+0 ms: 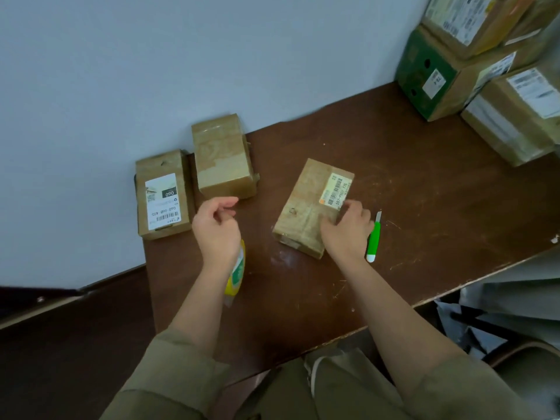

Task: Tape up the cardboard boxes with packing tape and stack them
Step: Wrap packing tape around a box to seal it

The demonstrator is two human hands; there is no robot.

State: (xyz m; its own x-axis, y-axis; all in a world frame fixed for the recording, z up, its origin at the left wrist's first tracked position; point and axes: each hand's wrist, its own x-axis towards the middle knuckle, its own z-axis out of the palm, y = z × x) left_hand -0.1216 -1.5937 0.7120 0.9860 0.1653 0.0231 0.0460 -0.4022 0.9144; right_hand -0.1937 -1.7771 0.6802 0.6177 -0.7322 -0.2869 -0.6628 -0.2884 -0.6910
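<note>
A small cardboard box [312, 207] is pressed under the fingers of the right hand [345, 230] on the table [424, 207]. The left hand [216, 225] is held loosely curled, with nothing pinched; a tape roll [237, 272] is seen below its wrist. Two more boxes [222, 157] lie beyond it. A green cutter [373, 239] lies just beside the right hand.

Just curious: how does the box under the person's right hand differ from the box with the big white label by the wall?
The box under the right hand lies angled mid-table, with a small orange-edged barcode label; the right hand rests on it. The white-label box sits untouched beside the wall, its label bigger. Both are small brown cardboard boxes.
</note>
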